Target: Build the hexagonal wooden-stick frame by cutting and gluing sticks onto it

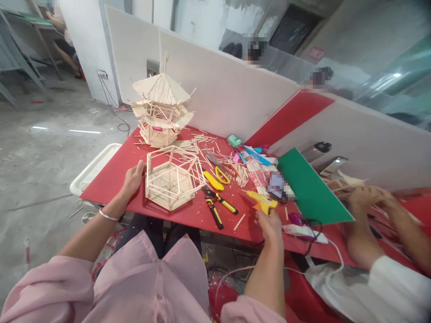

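Note:
A six-sided open frame of thin wooden sticks (170, 181), with a slatted floor, rests near the front of the red table (114, 179). My left hand (134, 178) grips its left side, with some fingers hidden by the sticks. Over by the table's front edge, my right hand (270, 222) is wrapped around the handle of a yellow hot glue gun (262, 202), its nozzle pointing left, away from the frame. Between frame and glue gun lie black-and-yellow cutting pliers (217, 204), a yellow utility knife (213, 180) and yellow-handled scissors (222, 175).
Behind the frame stands a tiered stick pagoda (161, 107). Loose sticks (198, 143) and plastic packets (257, 175) cover the back. A green board (310, 188) stands to the right, with a power strip (305, 233) nearby and a co-worker's hands (367, 197) beyond it.

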`<state>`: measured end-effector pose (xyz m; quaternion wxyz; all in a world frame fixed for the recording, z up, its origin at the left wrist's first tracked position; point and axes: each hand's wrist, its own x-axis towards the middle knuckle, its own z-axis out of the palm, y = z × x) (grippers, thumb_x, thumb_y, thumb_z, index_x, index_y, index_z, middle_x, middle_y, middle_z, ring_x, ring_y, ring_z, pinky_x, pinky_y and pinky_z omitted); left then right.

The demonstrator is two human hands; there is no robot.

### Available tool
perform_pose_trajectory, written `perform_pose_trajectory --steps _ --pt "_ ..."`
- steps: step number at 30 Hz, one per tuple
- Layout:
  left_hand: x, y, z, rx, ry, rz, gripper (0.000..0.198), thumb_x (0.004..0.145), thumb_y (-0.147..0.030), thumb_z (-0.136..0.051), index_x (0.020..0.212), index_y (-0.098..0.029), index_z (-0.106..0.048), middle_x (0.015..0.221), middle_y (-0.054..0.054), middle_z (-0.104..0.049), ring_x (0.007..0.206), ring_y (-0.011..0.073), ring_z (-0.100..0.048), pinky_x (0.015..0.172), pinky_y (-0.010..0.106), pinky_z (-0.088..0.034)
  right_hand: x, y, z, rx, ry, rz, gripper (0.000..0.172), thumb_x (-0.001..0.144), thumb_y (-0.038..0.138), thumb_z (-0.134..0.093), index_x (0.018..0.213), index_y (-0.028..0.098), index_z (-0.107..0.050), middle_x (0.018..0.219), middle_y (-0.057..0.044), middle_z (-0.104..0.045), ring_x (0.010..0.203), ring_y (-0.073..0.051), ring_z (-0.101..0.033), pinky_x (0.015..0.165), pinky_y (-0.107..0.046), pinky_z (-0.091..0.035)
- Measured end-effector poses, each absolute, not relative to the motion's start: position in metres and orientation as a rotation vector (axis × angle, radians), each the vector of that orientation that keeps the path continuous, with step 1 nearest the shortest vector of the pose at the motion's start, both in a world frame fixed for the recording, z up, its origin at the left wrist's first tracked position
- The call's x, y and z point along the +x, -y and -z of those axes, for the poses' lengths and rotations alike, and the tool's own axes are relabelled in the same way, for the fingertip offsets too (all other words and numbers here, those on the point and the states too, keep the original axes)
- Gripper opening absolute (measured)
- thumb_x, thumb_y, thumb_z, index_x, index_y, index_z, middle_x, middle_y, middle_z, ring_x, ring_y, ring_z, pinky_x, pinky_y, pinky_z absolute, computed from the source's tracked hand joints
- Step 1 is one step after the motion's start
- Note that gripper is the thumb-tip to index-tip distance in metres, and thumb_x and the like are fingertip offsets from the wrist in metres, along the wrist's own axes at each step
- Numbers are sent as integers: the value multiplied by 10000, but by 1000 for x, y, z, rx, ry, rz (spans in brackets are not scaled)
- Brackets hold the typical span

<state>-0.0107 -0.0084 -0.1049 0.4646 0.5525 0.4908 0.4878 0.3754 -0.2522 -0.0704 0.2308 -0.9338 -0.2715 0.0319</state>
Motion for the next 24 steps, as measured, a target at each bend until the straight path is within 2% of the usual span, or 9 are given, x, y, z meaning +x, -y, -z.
perform_pose_trajectory --steps 3,5,7,11,14,17,24 --pt "-11 10 103 1361 -1210 -1190 562 855 -629 -465 648 -168 -711 620 73 -694 686 238 -667 717 329 -516 345 250 52 -2342 785 -131 420 837 456 -458 1135 169 -530 795 -44 -681 655 -188 -663 548 -278 -517" --pt "-11 11 102 1352 -1207 -1189 564 852 -637 -466 654 -169 -712 622 71 -694 687 238 -668 710 326 -514 320 239 31 -2111 883 -154 382 819 497 -516 1060 201 -536 732 -14 -652 627 -182 -630 552 -273 -487" --pt "-11 11 100 1331 -1191 -1195 575 837 -663 -471 672 -170 -716 632 73 -700 693 238 -669 703 322 -516 295 221 10 -2098 1028 -73 318 816 461 -528 1006 208 -557 711 -23 -641 650 -193 -615 592 -285 -463" --pt "-11 12 97 1309 -1149 -1225 599 802 -710 -490 670 -175 -722 642 76 -712 719 250 -672 716 328 -524 253 182 -17 -2308 1347 204 330 835 320 -488 1116 178 -585 799 -90 -671 722 -238 -615 633 -311 -405" --pt "-11 13 98 1327 -1118 -1239 642 800 -736 -465 697 -165 -739 686 85 -730 738 259 -677 738 338 -526 235 164 -18 -2402 1474 272 393 851 251 -467 1222 167 -565 891 -115 -690 779 -250 -629 655 -313 -394" --pt "-11 13 101 1339 -1099 -1240 664 802 -745 -454 741 -155 -752 739 95 -748 777 271 -687 761 344 -525 231 156 -13 -2422 1507 232 426 859 256 -469 1270 173 -544 883 -104 -692 767 -242 -627 649 -305 -391" --pt "-12 9 110 1351 -1097 -1219 689 817 -740 -435 799 -133 -759 826 122 -763 861 291 -703 826 361 -516 242 162 -8 -2241 1458 -48 381 813 333 -489 1145 184 -600 772 -55 -670 651 -208 -592 594 -288 -389"
